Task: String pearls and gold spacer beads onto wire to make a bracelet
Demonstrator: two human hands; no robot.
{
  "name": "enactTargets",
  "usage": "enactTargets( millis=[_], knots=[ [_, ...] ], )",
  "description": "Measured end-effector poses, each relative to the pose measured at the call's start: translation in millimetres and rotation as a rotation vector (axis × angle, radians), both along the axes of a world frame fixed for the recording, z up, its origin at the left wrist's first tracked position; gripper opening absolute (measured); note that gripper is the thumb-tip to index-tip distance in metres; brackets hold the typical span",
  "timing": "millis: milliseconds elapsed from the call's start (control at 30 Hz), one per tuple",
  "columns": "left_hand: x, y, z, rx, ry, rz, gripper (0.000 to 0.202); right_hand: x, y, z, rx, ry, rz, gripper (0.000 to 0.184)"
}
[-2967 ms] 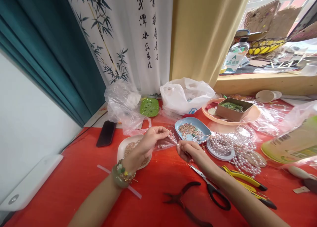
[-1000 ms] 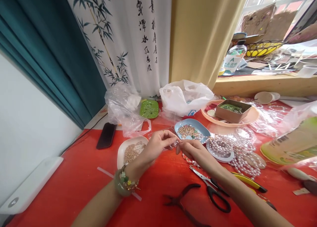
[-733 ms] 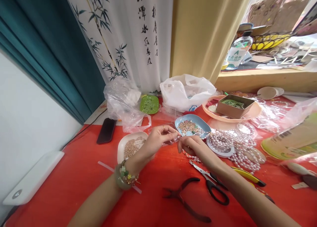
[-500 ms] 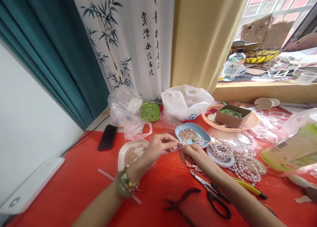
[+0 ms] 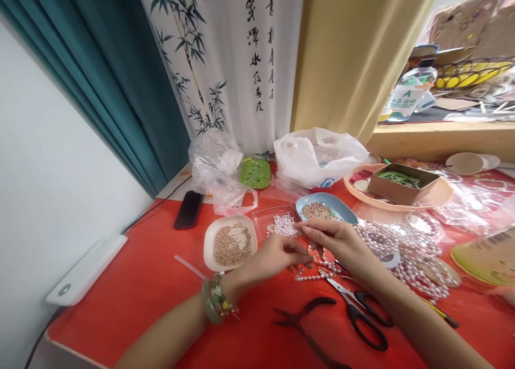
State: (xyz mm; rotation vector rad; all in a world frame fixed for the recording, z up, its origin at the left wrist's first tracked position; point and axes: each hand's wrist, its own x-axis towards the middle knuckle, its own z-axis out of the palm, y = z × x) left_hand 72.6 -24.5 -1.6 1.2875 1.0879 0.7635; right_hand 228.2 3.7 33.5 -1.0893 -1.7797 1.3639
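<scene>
My left hand (image 5: 284, 257), a green bangle and a beaded bracelet (image 5: 220, 300) on its wrist, has its fingers bent down together beside a strand of pearl and gold beads (image 5: 317, 277). Just right of it and slightly higher is my right hand (image 5: 340, 239), thumb and fingers pressed together. Whatever lies between the fingertips of either hand is too small or hidden. Behind them, a clear tray (image 5: 261, 219) holds loose pearl beads (image 5: 284, 225). A cream dish (image 5: 208, 245) of small gold beads stands left, and a blue dish (image 5: 341, 207) of gold and green beads stands behind my right hand.
Scissors (image 5: 354, 307) and dark pliers (image 5: 300, 320) lie in front on the red table (image 5: 153, 304). Pearl strands (image 5: 418, 251) heap up at right. Further back are a phone (image 5: 188, 209), a green dish (image 5: 256, 173), plastic bags (image 5: 322, 157) and a box of green cord (image 5: 404, 184).
The view has shifted left and down. My hands have come down and nearer, uncovering the pearl beads in the clear tray. My left hand has turned its fingers downward; my right fingers have straightened.
</scene>
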Motion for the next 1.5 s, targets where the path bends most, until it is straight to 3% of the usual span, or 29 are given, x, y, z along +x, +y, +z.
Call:
enactTargets(
  millis=[167, 267, 367, 467, 600, 867, 1067, 1233, 1433, 1500],
  knots=[
    [-16.6, -6.7, -1.6, 0.122, 0.180, 0.016, 0.019, -4.4, -0.1, -9.8, -0.148, 0.152, -0.034, 0.040],
    [-45.7, -1.4, 5.4, 0.257, 0.337, 0.231, 0.019, -11.0, -3.0, -17.8, -0.232, 0.168, 0.039, 0.033],
    [-79.2, 7.1, 4.4, 0.283, 0.520, 0.388, 0.016, -18.0, -5.9, -31.4, -0.273, 0.127, 0.118, 0.031],
    [-101.2, 13.2, -7.5, 0.251, 0.601, 0.376, 0.009, -23.9, -9.4, -45.7, -0.288, 0.113, 0.144, 0.030],
    [-104.7, 16.4, -23.8, 0.224, 0.683, 0.313, 0.010, -29.7, -16.7, -55.8, -0.312, 0.095, 0.166, 0.029],
    [-98.2, 15.7, -27.7, 0.203, 0.727, 0.265, 0.006, -36.9, -25.4, -68.8, -0.376, 0.093, 0.173, 0.027],
    [-101.7, 16.4, -28.5, 0.182, 0.579, 0.355, 0.007, -36.9, -25.2, -76.4, -0.410, 0.143, 0.160, 0.023],
    [-85.2, 12.8, -12.5, 0.121, 0.328, 0.354, 0.012, -37.6, -24.6, -72.6, -0.403, 0.201, 0.114, 0.023],
    [-51.1, 3.4, 6.7, -0.203, -0.288, 0.321, 0.021, -35.5, -25.2, -57.2, -0.316, 0.245, -0.029, 0.022],
    [-45.0, 2.3, 7.5, -0.252, -0.372, 0.329, 0.021, -34.3, -27.9, -49.9, -0.284, 0.243, -0.079, 0.019]
  ],
)
